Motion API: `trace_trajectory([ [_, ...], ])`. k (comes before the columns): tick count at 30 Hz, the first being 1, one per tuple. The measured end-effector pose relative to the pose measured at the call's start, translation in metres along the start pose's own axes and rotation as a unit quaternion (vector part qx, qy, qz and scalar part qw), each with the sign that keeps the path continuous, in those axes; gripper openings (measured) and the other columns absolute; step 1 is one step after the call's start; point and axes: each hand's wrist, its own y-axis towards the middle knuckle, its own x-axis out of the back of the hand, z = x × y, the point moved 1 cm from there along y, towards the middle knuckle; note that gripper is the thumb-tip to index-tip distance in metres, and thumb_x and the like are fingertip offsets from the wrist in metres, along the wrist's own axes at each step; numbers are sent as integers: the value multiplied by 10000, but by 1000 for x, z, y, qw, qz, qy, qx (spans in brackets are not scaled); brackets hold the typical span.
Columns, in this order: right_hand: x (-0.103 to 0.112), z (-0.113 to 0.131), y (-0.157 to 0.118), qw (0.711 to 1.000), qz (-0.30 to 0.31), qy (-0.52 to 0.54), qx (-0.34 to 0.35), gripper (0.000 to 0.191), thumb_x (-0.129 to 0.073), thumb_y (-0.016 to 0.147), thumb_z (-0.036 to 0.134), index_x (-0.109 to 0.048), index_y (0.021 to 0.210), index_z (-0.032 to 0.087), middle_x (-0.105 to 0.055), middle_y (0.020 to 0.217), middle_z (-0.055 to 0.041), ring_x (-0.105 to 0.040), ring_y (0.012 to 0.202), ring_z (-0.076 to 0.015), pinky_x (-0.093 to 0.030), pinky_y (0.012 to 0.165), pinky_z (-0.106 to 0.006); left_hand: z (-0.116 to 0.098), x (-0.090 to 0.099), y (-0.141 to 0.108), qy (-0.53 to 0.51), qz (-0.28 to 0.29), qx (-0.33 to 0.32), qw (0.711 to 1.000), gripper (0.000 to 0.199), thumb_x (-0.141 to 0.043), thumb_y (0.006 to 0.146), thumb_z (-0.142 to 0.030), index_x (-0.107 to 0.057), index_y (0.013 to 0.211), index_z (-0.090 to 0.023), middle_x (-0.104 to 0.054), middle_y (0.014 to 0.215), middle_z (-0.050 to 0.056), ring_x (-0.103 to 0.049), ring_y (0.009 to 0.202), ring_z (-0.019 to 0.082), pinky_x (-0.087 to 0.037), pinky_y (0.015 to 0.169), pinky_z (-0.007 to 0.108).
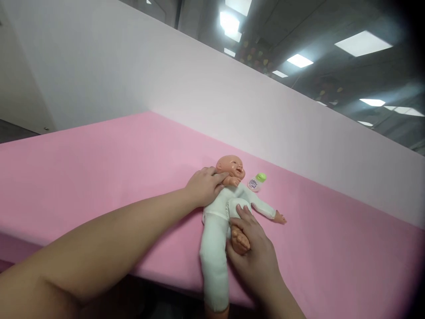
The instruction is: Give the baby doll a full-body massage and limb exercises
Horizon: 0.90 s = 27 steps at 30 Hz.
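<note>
A baby doll [215, 239] with a hard plastic head and a white cloth body lies on its back on a pink padded surface. My left hand [206, 186] is closed around the doll's arm near the shoulder, beside its chin. Around the doll's bent leg, my right hand [254, 243] grips the foot and lower leg, the knee folded up toward the belly. The other leg stretches down past the front edge. One doll arm reaches out to the right. Just right of the head lies a small bottle [256, 182] with a green cap and a printed label.
The pink padded surface [109, 155] spreads wide to the left and right, its front edge close to me. A pale wall [186, 93] rises along its back. Ceiling lights show above the wall.
</note>
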Motion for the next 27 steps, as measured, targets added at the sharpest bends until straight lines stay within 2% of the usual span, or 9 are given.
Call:
trace_trajectory([
  [7, -1, -3, 5, 999, 0, 17, -40, 383, -662, 845, 292, -673, 1227, 267, -522, 1545, -56, -462, 1450, -360, -488, 1133, -584, 2, -3, 2, -24, 5, 12, 1000, 432, -505, 1005, -405, -601, 1421, -342, -627, 1269, 84, -587, 1174, 293, -452, 1059, 455],
  [9, -1, -2, 6, 999, -10, 24, -44, 381, -669, 838, 284, -678, 1219, 267, -523, 1545, -54, -462, 1451, -355, -486, 1139, -571, 5, -1, 2, -48, -5, 40, 998, 430, -518, 991, -391, -594, 1410, -333, -629, 1263, 84, -592, 1180, 292, -459, 1047, 442],
  [13, 8, 2, 7, 995, -34, 63, -70, 385, -686, 842, 289, -684, 1225, 252, -552, 1518, -78, -487, 1433, -349, -478, 1152, -552, 21, 6, 2, -139, -62, 155, 976, 340, -500, 981, -398, -602, 1273, -258, -667, 1185, 100, -644, 1082, 286, -502, 904, 404],
  [17, 36, 7, -1, 990, -36, 102, -93, 409, -719, 863, 337, -679, 1257, 236, -602, 1462, -111, -562, 1368, -340, -507, 1131, -524, 47, 12, 6, -221, -94, 315, 918, 244, -436, 994, -425, -578, 1047, -234, -714, 1023, 94, -680, 929, 287, -485, 743, 371],
  [19, 51, 10, -13, 992, -51, 91, -76, 405, -728, 873, 367, -674, 1255, 245, -604, 1460, -107, -578, 1352, -336, -526, 1115, -509, 56, 14, 6, -239, -107, 384, 885, 221, -435, 983, -415, -561, 999, -234, -720, 987, 96, -687, 907, 295, -476, 714, 363],
  [22, 64, 15, -45, 993, -107, 52, -26, 361, -717, 881, 356, -671, 1225, 255, -626, 1427, -105, -621, 1300, -340, -582, 1048, -494, 61, 16, 6, -256, -125, 413, 865, 202, -448, 969, -414, -548, 953, -240, -720, 972, 95, -691, 905, 301, -471, 700, 359],
  [25, 59, 18, -82, 984, -173, 29, 12, 288, -685, 881, 292, -683, 1166, 248, -673, 1339, -118, -692, 1181, -342, -632, 961, -483, 58, 16, 6, -271, -132, 404, 864, 185, -473, 957, -414, -540, 921, -245, -720, 969, 89, -690, 900, 304, -468, 687, 358],
  [27, 48, 19, -103, 984, -174, 29, 35, 285, -679, 873, 248, -690, 1158, 242, -693, 1293, -126, -709, 1144, -343, -645, 931, -471, 56, 17, 7, -276, -132, 396, 866, 182, -480, 954, -413, -540, 916, -245, -722, 968, 87, -689, 893, 303, -466, 678, 357],
])
